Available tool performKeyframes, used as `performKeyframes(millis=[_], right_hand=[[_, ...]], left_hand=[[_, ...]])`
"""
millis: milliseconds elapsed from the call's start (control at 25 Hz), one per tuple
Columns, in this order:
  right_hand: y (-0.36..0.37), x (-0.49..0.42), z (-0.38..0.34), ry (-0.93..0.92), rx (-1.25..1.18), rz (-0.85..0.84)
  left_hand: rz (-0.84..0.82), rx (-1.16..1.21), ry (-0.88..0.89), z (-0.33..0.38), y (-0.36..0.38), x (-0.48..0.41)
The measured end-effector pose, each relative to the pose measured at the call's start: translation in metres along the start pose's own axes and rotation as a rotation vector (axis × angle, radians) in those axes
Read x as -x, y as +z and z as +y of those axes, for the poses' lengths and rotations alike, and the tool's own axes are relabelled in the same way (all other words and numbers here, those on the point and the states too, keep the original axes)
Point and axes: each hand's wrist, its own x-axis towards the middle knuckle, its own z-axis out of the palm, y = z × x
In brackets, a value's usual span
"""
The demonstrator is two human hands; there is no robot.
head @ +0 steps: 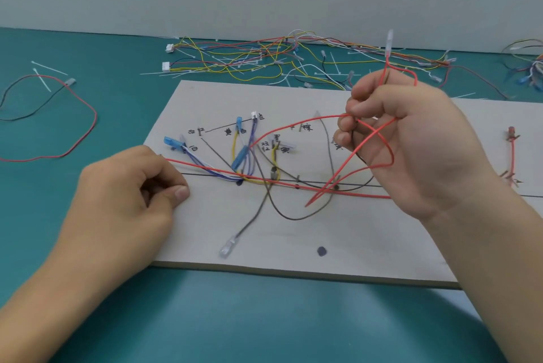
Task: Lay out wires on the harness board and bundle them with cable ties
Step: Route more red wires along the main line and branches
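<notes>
Pale harness board (293, 230) lay on the teal desk (264, 318), thin coloured wires (249, 179) crossing it; inked handwriting (305, 127) there was unreadable; right hand (411, 142) pinched a looped red wire (296, 124) above; left hand (126, 195) rested with fingers curled, grasp unclear.

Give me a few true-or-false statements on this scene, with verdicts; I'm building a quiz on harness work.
The right hand grips loops of red wire above the board. True.
The blue terminals sit at the board's right end. False: they sit on its left part.
A pile of loose wires lies on the table behind the board. True.
The left hand is lifted over that pile. False: it rests at the board's left edge.
</notes>
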Motion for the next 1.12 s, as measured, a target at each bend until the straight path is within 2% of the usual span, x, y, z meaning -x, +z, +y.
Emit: performKeyframes(millis=[120, 240, 360, 440, 520, 600, 680, 760, 920, 1120], right_hand=[[0.001, 0.002, -0.002, -0.005, 0.003, -0.004], [0.000, 0.002, -0.003, -0.006, -0.009, 0.010], [-0.001, 0.002, -0.004, -0.013, -0.043, 0.028], [-0.001, 0.001, -0.005, -0.018, -0.066, 0.039], [-0.002, 0.000, -0.005, -0.020, -0.078, 0.048], [-0.003, -0.001, -0.004, -0.009, -0.074, 0.053], [-0.006, -0.003, -0.005, 0.015, -0.050, 0.069], [-0.009, -0.004, -0.007, 0.041, 0.012, 0.067], [-0.013, -0.001, -0.020, 0.017, 0.247, 0.033], [-0.021, -0.003, -0.021, -0.261, 1.089, 0.272]], left_hand=[[-0.065, 0.054, 0.001, 0.020, 0.005, 0.003], [-0.190, -0.003, -0.048, 0.029, -0.006, -0.011], [-0.273, 0.000, -0.012, 0.045, -0.026, -0.037], [-0.446, 0.010, 0.060, 0.057, -0.032, -0.065], [-0.707, 0.141, 0.142, 0.068, -0.025, -0.091], [-0.848, 0.347, 0.178, 0.075, -0.010, -0.104], [-0.860, 0.484, 0.185, 0.071, 0.003, -0.104], [-0.800, 0.571, 0.196, 0.061, 0.008, -0.099], [-0.675, 0.884, 0.103, 0.056, 0.007, -0.094], [-0.685, 1.069, 0.008, 0.055, 0.002, -0.096]])
